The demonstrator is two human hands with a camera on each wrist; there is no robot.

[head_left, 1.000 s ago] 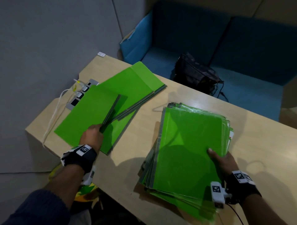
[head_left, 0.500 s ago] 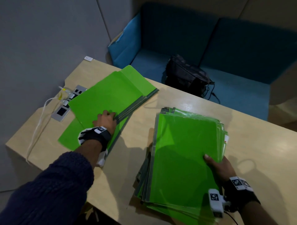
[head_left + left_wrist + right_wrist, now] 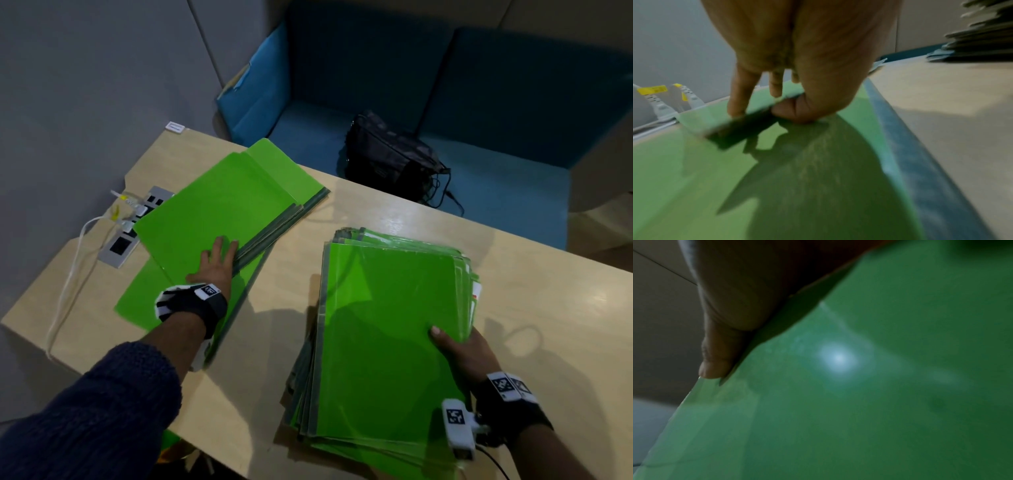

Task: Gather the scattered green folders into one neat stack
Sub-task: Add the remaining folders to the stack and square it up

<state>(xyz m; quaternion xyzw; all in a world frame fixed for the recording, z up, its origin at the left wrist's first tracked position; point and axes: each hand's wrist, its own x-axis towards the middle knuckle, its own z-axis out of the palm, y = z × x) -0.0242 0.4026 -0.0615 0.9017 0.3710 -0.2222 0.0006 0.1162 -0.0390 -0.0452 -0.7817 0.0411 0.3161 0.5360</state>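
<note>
Three loose green folders lie overlapped at the table's left. My left hand (image 3: 215, 263) pinches the near corner of the top folder (image 3: 219, 212) beside its grey spine, fingers (image 3: 737, 97) on top and thumb underneath. A lower folder (image 3: 144, 298) sticks out toward me, and another folder (image 3: 284, 168) peeks out at the back. On the right sits a thick stack of green folders (image 3: 387, 329), fanned unevenly along its left edge. My right hand (image 3: 455, 346) holds the stack's right edge, thumb on its top cover (image 3: 859, 386) and fingers hidden underneath.
A socket panel (image 3: 133, 226) with white cables (image 3: 68, 281) sits in the light wood table (image 3: 531, 308) just left of the loose folders. Behind the table a black bag (image 3: 387, 157) rests on a blue sofa (image 3: 513, 192). Grey partition walls stand on the left.
My left hand has reached further onto the loose folders and taken the top one by its corner, which now lies flatter. My right hand stays on the stack.
</note>
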